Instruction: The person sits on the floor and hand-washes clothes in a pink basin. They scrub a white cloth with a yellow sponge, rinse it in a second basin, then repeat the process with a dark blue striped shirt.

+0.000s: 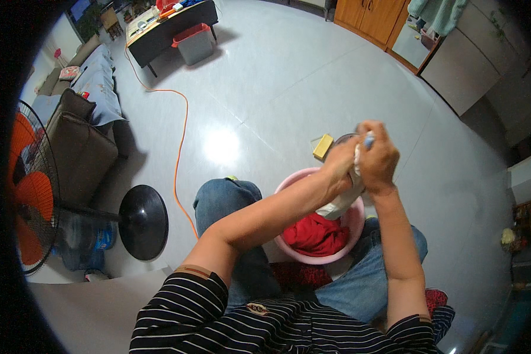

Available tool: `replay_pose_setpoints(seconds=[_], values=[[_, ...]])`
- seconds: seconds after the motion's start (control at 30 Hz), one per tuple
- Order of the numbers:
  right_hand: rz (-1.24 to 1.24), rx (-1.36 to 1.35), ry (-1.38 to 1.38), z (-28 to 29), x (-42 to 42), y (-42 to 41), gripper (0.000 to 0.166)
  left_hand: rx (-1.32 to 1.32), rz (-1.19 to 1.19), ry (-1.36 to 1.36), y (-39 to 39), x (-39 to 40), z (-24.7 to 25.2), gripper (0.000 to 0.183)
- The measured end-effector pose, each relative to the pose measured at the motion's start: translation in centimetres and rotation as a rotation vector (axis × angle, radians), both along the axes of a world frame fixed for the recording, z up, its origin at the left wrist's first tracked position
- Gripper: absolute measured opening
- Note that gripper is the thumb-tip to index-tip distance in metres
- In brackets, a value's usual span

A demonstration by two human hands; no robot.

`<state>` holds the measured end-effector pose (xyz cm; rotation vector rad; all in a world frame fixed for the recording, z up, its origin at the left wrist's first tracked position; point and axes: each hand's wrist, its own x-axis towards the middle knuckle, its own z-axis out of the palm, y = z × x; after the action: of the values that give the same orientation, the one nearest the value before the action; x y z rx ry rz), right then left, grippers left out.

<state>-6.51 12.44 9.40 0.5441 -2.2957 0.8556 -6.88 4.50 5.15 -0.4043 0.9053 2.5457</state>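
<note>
Both my hands are raised close together above the far rim of a pink basin (357, 234). My left hand (340, 160) grips a bunched white cloth (341, 204), whose loose end hangs down into the basin. Pressed against it from the right, my right hand (380, 161) is closed on the same cloth, and a small blue-and-white bit shows between its fingers. Red fabric (315, 234) lies heaped in the basin between my knees. Just beyond the basin is a yellow bar, apparently soap (323, 147). A dark round object (346, 139) is mostly hidden behind my hands.
To my left stand a fan with orange blades (35, 194), its black round base (143, 222) and a large water bottle (82, 239). An orange cord (186, 115) crosses the floor towards a table (172, 28) with a grey bin (195, 48) beside it. Wooden cabinets (358, 15) stand at the far right.
</note>
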Motion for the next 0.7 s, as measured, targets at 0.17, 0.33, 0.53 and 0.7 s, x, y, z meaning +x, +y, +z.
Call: replay_pose_setpoints(seconds=[0.17,0.33,0.53,0.7], values=[[-0.083,-0.339,-0.239,1.6,-2.5,3.0,0.015,-0.112,0.047,0.264,-1.4,-1.2,0.4,0.038],[0.026,-0.663,-0.493,1.7,-2.3,3.2,0.018,0.092,-0.059,0.104,-2.8,-2.1,1.6,0.041],[0.252,0.063,0.011,0.6,2.0,-1.3,0.01,0.31,-0.03,0.154,-1.0,-1.5,-2.1,0.017],[-0.168,0.021,-0.087,0.6,-2.0,1.9,0.011,-0.01,-0.124,0.306,1.1,0.2,1.0,0.02]])
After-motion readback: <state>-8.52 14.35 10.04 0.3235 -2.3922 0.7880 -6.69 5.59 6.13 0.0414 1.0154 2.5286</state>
